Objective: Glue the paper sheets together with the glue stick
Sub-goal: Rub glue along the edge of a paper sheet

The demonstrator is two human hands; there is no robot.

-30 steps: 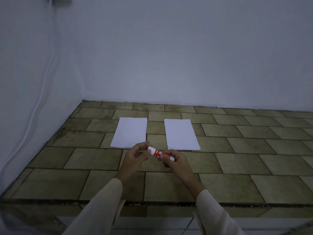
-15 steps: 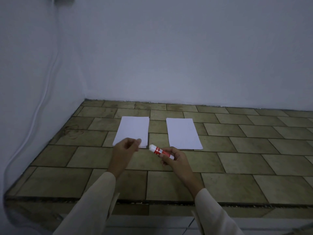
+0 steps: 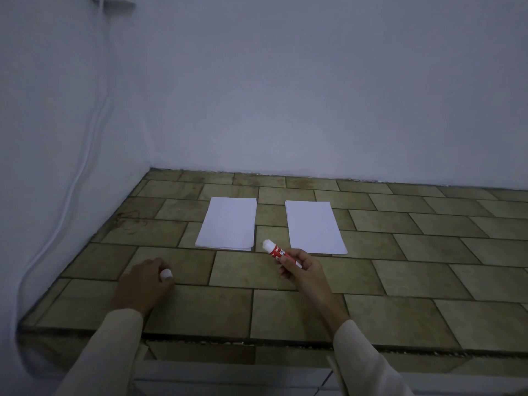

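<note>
- Right hand (image 3: 303, 267) grips glue stick (image 3: 281, 254) by the lower barrel, uncapped tip aimed at 10 o'clock
- Stick looks light, rigid, smooth; a mid-barrel hold should suit it
- Left hand (image 3: 143, 281) pinches white cap (image 3: 166, 273) down at tiled ledge (image 3: 285, 310)
- Left paper pile (image 3: 228, 222) at 11 o'clock of the tip, right paper pile (image 3: 314, 227) at 1 o'clock
- Sheets look thin, floppy, apt to slide; pin an edge flat

Going from the glue stick (image 3: 278, 252): left paper stack (image 3: 228, 222) sits at 10 o'clock, right paper stack (image 3: 314, 227) at 2, both flat on the tiled counter (image 3: 428, 281), cap (image 3: 166, 273) out at 9.
</note>
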